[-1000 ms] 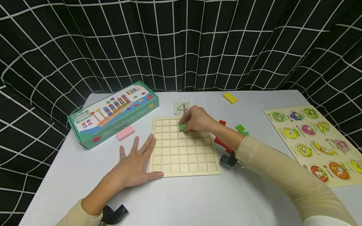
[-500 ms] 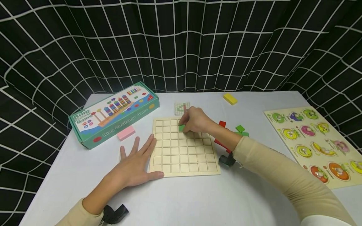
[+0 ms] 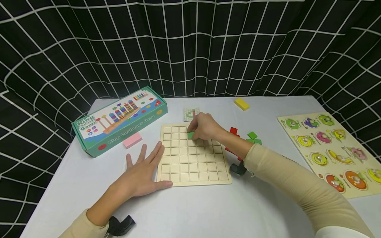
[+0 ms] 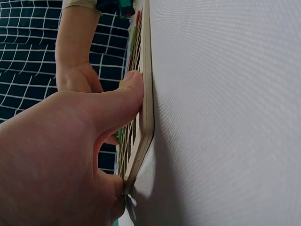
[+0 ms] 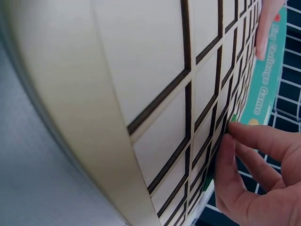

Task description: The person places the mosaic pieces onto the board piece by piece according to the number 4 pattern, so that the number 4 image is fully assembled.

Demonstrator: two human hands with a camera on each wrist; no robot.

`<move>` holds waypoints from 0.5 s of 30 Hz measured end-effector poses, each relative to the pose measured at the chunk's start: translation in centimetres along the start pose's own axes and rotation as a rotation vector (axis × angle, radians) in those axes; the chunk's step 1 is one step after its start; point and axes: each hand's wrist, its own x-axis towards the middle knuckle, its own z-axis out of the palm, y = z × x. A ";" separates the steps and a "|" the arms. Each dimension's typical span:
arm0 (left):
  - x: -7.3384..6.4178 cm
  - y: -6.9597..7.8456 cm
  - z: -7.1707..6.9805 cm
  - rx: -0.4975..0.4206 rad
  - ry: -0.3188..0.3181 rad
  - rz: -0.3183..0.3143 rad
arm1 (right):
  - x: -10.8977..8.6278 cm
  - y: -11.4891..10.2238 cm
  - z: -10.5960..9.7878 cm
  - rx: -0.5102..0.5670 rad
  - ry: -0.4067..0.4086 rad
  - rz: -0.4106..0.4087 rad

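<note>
left hand (image 3: 140, 176) splayed, right hand (image 3: 205, 127) in a downturned pinch

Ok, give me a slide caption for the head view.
Right hand pinches a flat green tile on the pale wooden grid board while the left hand rests along its left edge.

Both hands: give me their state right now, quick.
Left hand: open, fingers spread, touching the left side of the wooden grid board.
Right hand: closed, pinching a green tile over the board's back rows.

black white-gridded drapes (image 3: 172, 49) hang in folds at back and both sides | bench (image 3: 193, 211) is white-topped | light is soft
</note>
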 end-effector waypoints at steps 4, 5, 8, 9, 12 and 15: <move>0.1 0.0 0.1 0.003 0.000 0.001 | 0.0 0.1 0.1 -0.007 0.008 -0.013; 0.1 0.0 0.1 0.004 0.000 0.001 | 0.0 0.1 0.2 -0.008 0.008 -0.016; 0.1 0.0 0.2 0.008 0.001 -0.001 | 0.1 0.1 0.2 -0.010 0.004 -0.023; 0.1 0.0 0.2 0.008 0.002 -0.001 | 0.0 0.1 0.2 -0.011 0.003 -0.025; 0.1 -0.1 0.2 0.009 0.005 0.001 | 0.0 0.1 0.1 -0.011 -0.001 -0.028; 0.1 0.0 0.1 0.009 0.007 0.003 | -0.1 0.1 0.1 -0.009 -0.003 -0.025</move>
